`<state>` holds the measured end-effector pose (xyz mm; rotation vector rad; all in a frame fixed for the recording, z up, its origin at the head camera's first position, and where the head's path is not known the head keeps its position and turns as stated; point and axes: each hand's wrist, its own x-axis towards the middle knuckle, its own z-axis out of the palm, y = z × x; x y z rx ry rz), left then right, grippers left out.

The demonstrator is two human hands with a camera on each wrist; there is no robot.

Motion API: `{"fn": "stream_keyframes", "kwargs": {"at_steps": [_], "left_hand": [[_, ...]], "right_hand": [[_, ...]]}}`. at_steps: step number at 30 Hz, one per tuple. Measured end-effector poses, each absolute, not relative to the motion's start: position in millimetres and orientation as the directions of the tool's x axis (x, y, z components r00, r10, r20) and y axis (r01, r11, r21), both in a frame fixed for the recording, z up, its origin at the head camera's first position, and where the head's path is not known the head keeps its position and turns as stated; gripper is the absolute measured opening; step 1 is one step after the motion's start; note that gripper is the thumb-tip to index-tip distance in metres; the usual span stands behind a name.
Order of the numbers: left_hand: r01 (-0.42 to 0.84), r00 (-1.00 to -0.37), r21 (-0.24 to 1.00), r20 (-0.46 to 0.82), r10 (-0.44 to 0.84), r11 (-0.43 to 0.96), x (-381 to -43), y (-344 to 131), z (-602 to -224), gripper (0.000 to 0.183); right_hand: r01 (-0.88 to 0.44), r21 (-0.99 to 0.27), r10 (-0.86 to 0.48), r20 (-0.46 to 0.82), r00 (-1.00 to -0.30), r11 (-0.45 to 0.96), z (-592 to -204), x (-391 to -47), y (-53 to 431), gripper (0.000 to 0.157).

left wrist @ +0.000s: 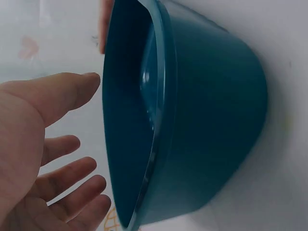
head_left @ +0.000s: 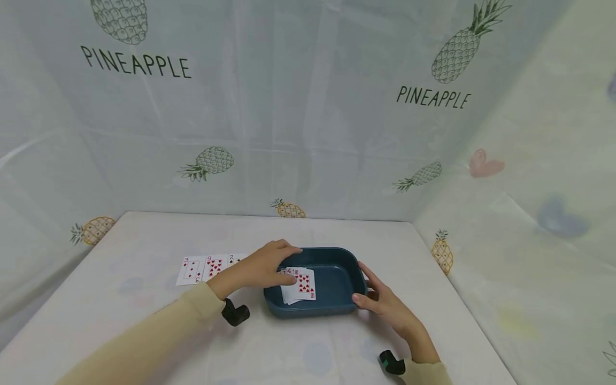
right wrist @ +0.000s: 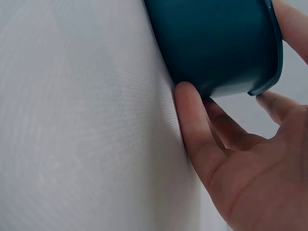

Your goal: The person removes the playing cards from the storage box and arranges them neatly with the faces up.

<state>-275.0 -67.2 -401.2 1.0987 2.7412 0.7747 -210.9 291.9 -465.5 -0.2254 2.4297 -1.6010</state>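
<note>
A dark teal plastic tub (head_left: pixel 339 283) with rounded corners stands on the white-covered table. Several playing cards (head_left: pixel 306 286) lie inside its left end, the ten of hearts on top. Over that end reaches my left hand (head_left: pixel 264 266), thumb and fingers spread and nothing gripped; in the left wrist view the fingers (left wrist: pixel 72 175) appear beside the rim. My right hand (head_left: pixel 385 305) holds the tub's right end, thumb at the near corner and fingers round the far side. Low on the tub's wall, close to the tabletop, one of its fingertips (right wrist: pixel 186 94) shows in the right wrist view.
Left of the tub, face-up cards lie in a row: a three of diamonds (head_left: pixel 192 271), a nine of hearts (head_left: pixel 214 264) and a black two (head_left: pixel 235 259), partly hidden by the left arm. A pineapple-print curtain (head_left: pixel 308 107) hangs along the table's back edge.
</note>
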Motion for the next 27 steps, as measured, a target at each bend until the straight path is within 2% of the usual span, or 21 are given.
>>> {"fn": "stream_keyframes", "kwargs": {"at_steps": [12, 27], "left_hand": [[0.575, -0.753, 0.541, 0.055, 0.656, 0.614, -276, -45, -424, 0.077], [0.571, -0.773, 0.465, 0.029, 0.634, 0.676, -282, -29, -437, 0.081]], "right_hand": [[-0.003, -0.916, -0.246, -0.104, -0.964, 0.401, -467, -212, 291, 0.086], [-0.003, -0.914, -0.247, -0.106, -0.963, 0.405, -468, -211, 292, 0.085]]}}
